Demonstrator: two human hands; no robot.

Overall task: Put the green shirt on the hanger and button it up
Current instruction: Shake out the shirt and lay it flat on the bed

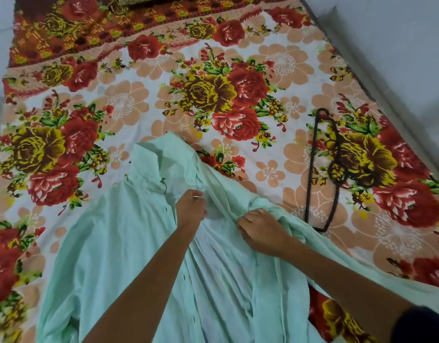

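Note:
A pale green shirt point(119, 243) lies spread on the bed, collar pointing away from me and its front open. My left hand point(190, 206) pinches the shirt's front edge just below the collar. My right hand point(261, 231) grips a bunched fold of the right front panel, which is lifted and gathered. A dark hanger point(335, 169) lies flat on the bedsheet to the right of the shirt, hook pointing away from me, apart from both hands.
The bed is covered by a floral sheet point(213, 95) with red and yellow roses. A darker patterned cloth point(90, 23) lies along the far end. The bed's right edge point(386, 95) meets a pale floor.

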